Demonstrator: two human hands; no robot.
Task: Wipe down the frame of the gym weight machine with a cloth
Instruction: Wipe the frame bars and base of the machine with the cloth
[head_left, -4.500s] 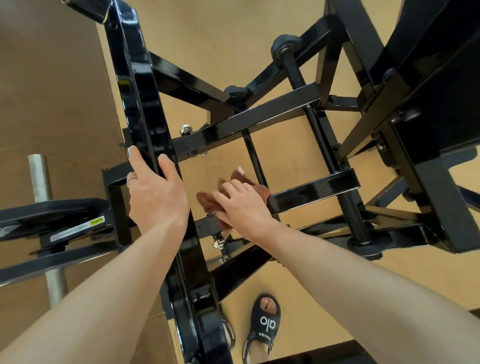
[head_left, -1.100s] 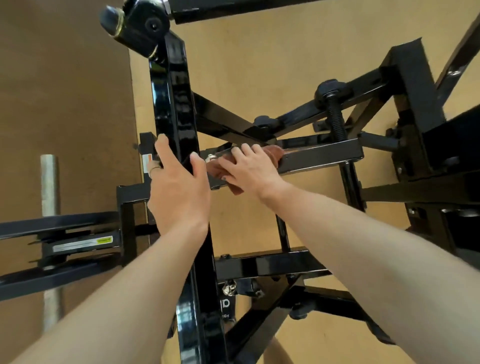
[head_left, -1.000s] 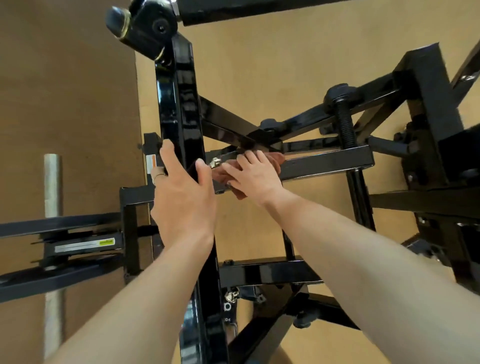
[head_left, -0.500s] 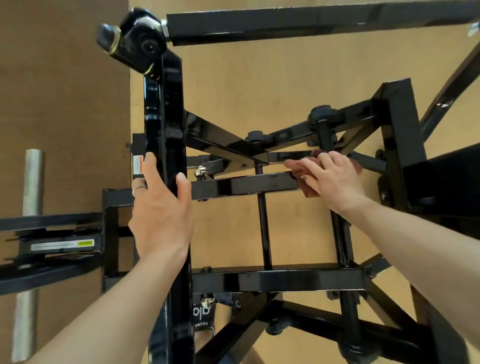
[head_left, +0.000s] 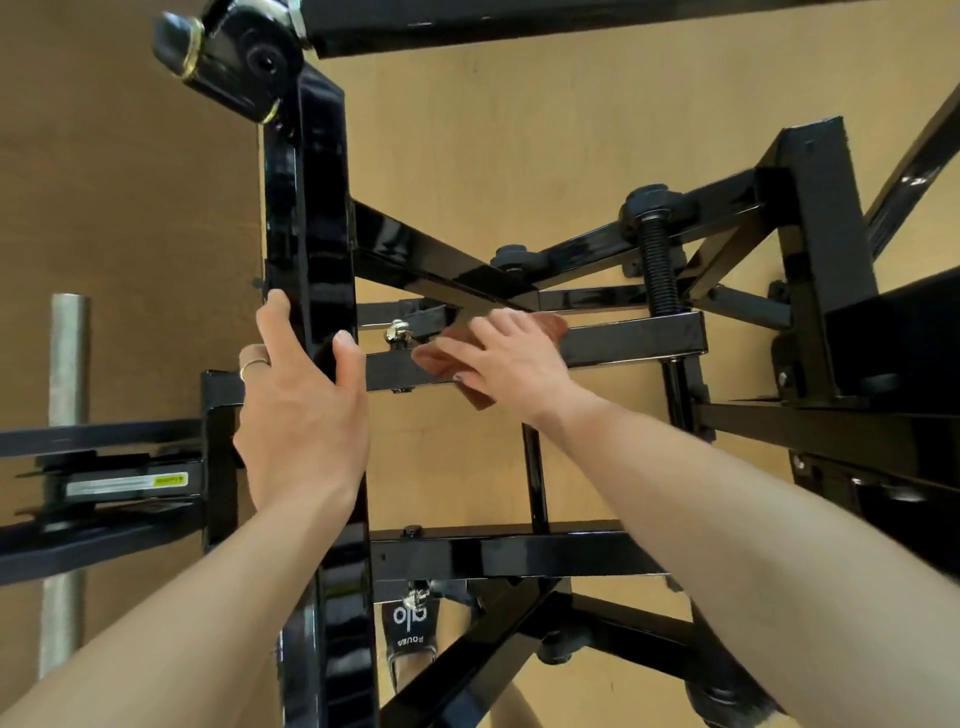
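I look down through the glossy black weight machine frame (head_left: 306, 218). My left hand (head_left: 301, 410) grips its tall upright beam, fingers on the left side and thumb on the right. My right hand (head_left: 511, 358) holds a reddish-brown cloth (head_left: 475, 392) and presses it on the upper horizontal crossbar (head_left: 634, 340), near the crossbar's left end, beside a silver bolt (head_left: 397, 331). The cloth shows above and below my fingers; most of it is hidden under the hand.
A second crossbar (head_left: 509, 556) runs lower down. A threaded black rod (head_left: 658, 265) stands right of my right hand. A silver plate peg (head_left: 67, 374) and black arm with a label (head_left: 124, 480) lie to the left. My sandalled foot (head_left: 413, 631) is on the tan floor below.
My right hand has slid the cloth leftward along the upper crossbar, from its right end by the threaded rod back to its left part. My left hand has stayed on the upright.
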